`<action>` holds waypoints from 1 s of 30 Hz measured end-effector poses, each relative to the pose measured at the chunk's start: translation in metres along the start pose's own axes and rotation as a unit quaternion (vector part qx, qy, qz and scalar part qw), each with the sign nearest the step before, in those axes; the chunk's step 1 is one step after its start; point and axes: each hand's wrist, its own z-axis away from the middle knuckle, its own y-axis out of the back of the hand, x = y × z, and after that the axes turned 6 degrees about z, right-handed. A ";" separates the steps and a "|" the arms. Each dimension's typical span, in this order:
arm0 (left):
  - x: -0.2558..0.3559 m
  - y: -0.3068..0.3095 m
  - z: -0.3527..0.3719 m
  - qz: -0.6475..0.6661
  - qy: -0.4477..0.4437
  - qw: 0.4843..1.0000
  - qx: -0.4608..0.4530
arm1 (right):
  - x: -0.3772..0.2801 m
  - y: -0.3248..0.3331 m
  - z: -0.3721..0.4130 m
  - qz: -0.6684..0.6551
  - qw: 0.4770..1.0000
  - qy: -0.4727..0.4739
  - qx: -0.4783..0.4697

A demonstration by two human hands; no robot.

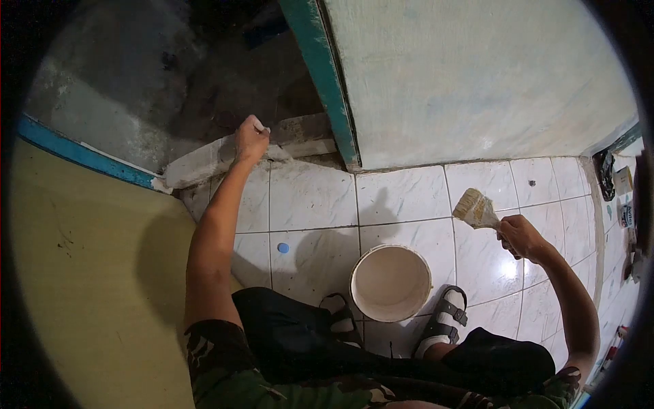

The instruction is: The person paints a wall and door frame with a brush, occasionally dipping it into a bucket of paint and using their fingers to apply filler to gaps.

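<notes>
My right hand (519,236) is closed around the handle of a wide paintbrush (477,208), its pale bristles pointing up and left above the tiles. In my left hand (251,142), stretched forward over the doorway's raised threshold (303,138), the fingers are pinched on a small white piece (258,125) whose kind I cannot tell. A round bucket (391,283) with whitish walls stands on the floor between my feet. White patches mark the threshold under my left hand.
A blue round cap (283,248) lies on the white tiled floor (313,198). A teal door frame (327,88) borders the pale wall (477,82). The yellowish wall (102,273) rises at left. Assorted items, including a black bag (603,174), line the right side.
</notes>
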 end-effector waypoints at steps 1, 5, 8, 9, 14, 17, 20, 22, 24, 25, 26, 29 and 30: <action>-0.010 -0.005 -0.007 0.000 -0.001 1.000 0.000 | 0.000 0.000 0.000 0.003 1.000 0.000 -0.001; 0.001 -0.005 -0.019 0.124 -0.004 0.988 0.092 | -0.004 -0.001 0.001 0.007 1.000 -0.008 0.001; -0.010 -0.013 -0.008 0.067 0.027 0.997 0.029 | -0.007 -0.002 0.003 0.017 1.000 -0.009 -0.003; -0.016 -0.015 0.000 -0.001 0.046 0.998 -0.053 | -0.006 -0.006 0.003 0.052 0.998 0.024 0.027; -0.038 -0.033 0.063 -0.213 -0.029 0.925 -0.315 | -0.035 -0.027 0.017 0.182 0.959 0.217 0.029; -0.020 -0.038 0.102 -0.254 -0.015 0.844 -0.472 | -0.057 -0.047 0.026 0.214 0.942 0.259 -0.013; -0.015 -0.052 0.125 -0.262 -0.026 0.791 -0.553 | -0.085 -0.073 0.038 0.251 0.910 0.320 -0.081; 0.009 -0.056 0.134 -0.238 -0.048 0.772 -0.587 | -0.090 -0.093 0.037 0.315 0.872 0.356 -0.119; 0.020 -0.063 0.141 -0.216 -0.078 0.757 -0.612 | -0.089 -0.122 0.036 0.385 0.841 0.369 -0.096; 0.035 -0.066 0.143 -0.221 -0.078 0.740 -0.630 | -0.086 -0.137 0.032 0.480 0.791 0.372 -0.078; 0.042 -0.068 0.143 -0.228 -0.079 0.724 -0.646 | -0.081 -0.151 0.027 0.569 0.731 0.373 -0.058; 0.042 -0.082 0.151 -0.214 -0.099 0.724 -0.648 | -0.065 -0.185 0.011 0.574 0.724 0.378 -0.053; 0.050 -0.084 0.153 -0.203 -0.106 0.726 -0.648 | -0.064 -0.193 0.008 0.577 0.722 0.377 -0.055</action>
